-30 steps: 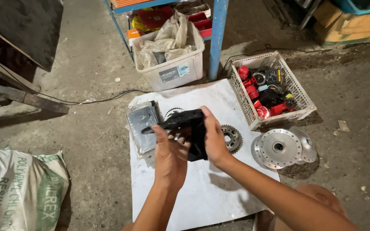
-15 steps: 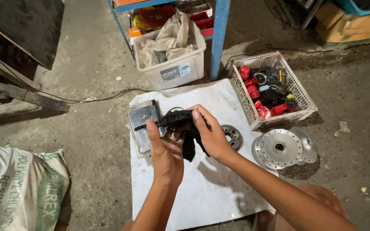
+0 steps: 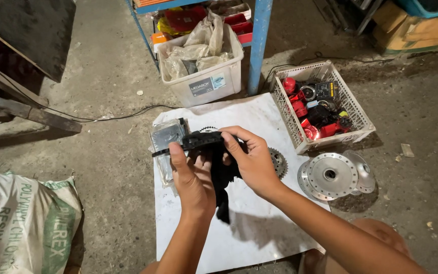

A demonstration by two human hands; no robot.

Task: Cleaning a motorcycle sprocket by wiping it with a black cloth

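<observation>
Gripping a black part (image 3: 198,140) wrapped in a dark rag (image 3: 222,182), the left hand (image 3: 194,183) and right hand (image 3: 252,161) close around it above the white sheet (image 3: 259,238), a sprocket (image 3: 278,162) just beside.

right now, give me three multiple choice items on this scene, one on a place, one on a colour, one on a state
1. Where does the silver wheel hub lie?
A. in the white basket
B. on the floor just off the sheet's right edge
C. on the sack

2. What colour is the cloth in the hands?
A. black
B. yellow
C. white

3. How is the dark flat part held?
A. lying untouched on the white sheet
B. in the left hand alone
C. gripped by both hands

Answers: 1 B, the hub sits on concrete below the white basket, beside the white sheet. 2 A, it hangs black under the part. 3 C, the left hand and right hand both clasp it.
</observation>
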